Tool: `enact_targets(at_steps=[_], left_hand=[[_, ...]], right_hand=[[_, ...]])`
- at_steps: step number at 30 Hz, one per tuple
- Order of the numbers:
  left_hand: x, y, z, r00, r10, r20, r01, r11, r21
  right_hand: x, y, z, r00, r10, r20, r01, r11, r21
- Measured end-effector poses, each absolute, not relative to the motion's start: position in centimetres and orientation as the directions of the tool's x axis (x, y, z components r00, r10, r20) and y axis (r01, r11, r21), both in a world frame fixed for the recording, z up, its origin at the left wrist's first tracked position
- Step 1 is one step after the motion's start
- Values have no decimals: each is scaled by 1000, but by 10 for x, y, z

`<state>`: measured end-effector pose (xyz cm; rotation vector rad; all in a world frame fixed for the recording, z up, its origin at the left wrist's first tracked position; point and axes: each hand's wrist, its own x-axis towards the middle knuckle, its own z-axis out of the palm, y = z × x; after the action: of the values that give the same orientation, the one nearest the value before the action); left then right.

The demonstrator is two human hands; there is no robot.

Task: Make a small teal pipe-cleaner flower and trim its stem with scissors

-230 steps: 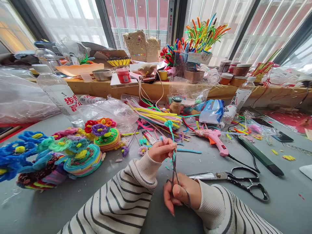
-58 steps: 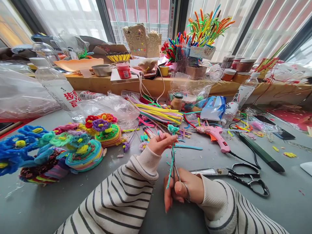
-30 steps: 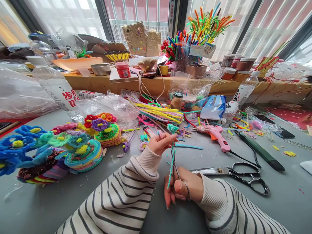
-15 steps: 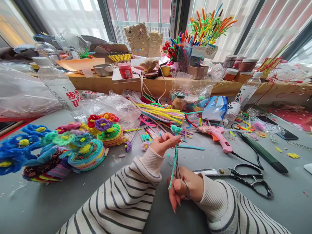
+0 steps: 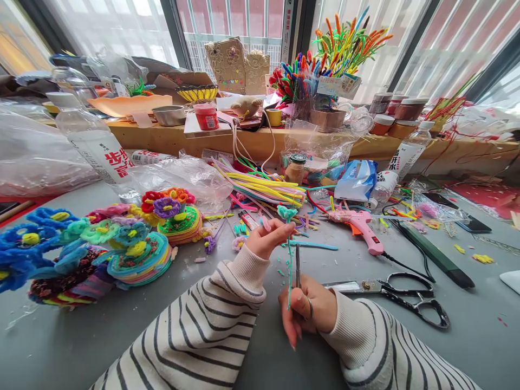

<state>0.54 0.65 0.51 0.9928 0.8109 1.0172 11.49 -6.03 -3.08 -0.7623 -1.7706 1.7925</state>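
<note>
My left hand (image 5: pixel 268 238) is closed in a pinch on a teal pipe-cleaner flower (image 5: pixel 286 213), just beneath its fuzzy head. The thin, partly bare stem hangs down toward my right hand (image 5: pixel 312 306). Fingers of that hand are wrapped round a small pair of scissors (image 5: pixel 298 265), whose blades point up and lie together just right of the stem. Whether blades and stem touch I cannot tell. Small teal fluff clippings (image 5: pixel 281 271) lie on the grey table behind the stem.
Finished fuzzy flowers and cakes (image 5: pixel 138 257) stand at the left. Large black-handled scissors (image 5: pixel 420 292) and a pink glue gun (image 5: pixel 368 230) lie at the right. Behind are a bundle of pipe cleaners (image 5: pixel 272 189), a small jar (image 5: pixel 296 169) and water bottles (image 5: pixel 97 149).
The small scissors' blades have come together and moved off the stem to its right. The stem now hangs straighter. Both hands still hold the same things.
</note>
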Motion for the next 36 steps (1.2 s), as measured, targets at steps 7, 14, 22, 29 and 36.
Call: enact_targets(at_steps=[7,14,22,29,36], left_hand=[[7,7,6,374,919,-125,-289,244,926],[7,9,3,363,920,-148,-298,265,917],[-1,9,3,133,991,-9,165,-14,986],[1,2,-1,90,984,154,875,-152,459],[3,-4,7,77,980,182,979,-109,172]], right_hand=[[113,-60,-27,-714,700,-7,84,75,-994],[110,-60,-26,-687,699,-198,107,-172,-979],[111,-58,-31,-650,730,-212,25,-257,-966],[110,-57,-31,-632,757,-167,-53,-257,-965],[114,-59,-31,-556,829,-60,-108,-144,-984]])
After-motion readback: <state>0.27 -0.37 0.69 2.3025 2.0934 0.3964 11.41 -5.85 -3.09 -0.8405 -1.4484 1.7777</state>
